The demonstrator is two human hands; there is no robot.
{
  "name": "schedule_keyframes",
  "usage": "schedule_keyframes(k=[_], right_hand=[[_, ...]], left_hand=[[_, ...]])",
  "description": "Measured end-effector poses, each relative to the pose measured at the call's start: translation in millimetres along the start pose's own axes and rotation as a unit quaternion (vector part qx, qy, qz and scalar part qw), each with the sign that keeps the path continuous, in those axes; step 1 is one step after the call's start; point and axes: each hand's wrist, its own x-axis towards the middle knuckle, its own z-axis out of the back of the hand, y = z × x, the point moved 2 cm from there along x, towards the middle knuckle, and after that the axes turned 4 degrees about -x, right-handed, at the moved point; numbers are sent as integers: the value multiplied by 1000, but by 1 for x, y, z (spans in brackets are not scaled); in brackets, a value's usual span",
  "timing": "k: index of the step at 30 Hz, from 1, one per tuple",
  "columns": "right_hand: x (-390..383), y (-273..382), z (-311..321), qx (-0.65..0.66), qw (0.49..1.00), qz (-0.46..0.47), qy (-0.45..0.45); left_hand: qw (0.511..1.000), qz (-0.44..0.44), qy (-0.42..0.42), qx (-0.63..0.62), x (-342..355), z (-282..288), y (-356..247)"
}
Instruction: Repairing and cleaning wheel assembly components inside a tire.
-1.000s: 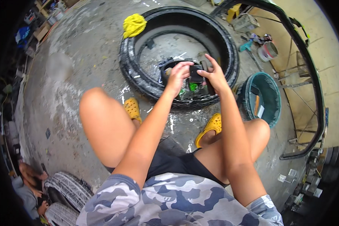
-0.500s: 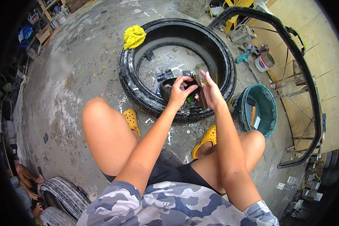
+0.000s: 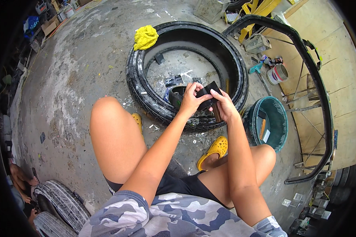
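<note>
Over the near rim of a large black tire (image 3: 140, 94) lying on its side, my two hands meet. A black, flat, folded sheet-like piece (image 3: 210, 90) is between them. The fingers and thumb of my left hand (image 3: 190, 99) are closed on its left part. My right hand (image 3: 225, 106) pinches its right side, thumb on top. Below the piece, at the right palm, part of a brown block (image 3: 216, 114) shows; its other end is hidden. Inside the tire ring, next to my left hand, sits a dark rounded container (image 3: 177, 94).
A yellow cloth (image 3: 146, 37) hangs on the tire's far left rim. To the right stands a teal tub (image 3: 281, 118) with a few small pieces inside. Beyond it are a white bucket (image 3: 277, 74) and a black curved frame (image 3: 324, 87) against a board. More tires (image 3: 63, 201) lie lower left.
The black piece has turned so that its flat face shows. My right hand's outstretched fingers have bent, its thumb now pressing on the piece. The view has shifted slightly.
</note>
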Motion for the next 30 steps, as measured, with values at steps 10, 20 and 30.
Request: schedule_keyframes(k=[10,20,30], right_hand=[[-3,3,12,67,997,-9,-31],[-10,7,49,-54,925,126,-354],[-7,1,0,-438,820,246,-273]], left_hand=[[983,65,109,-136,2,5,-2],[960,131,103,-227,7,8,11],[974,97,29,-204,8,8,14]])
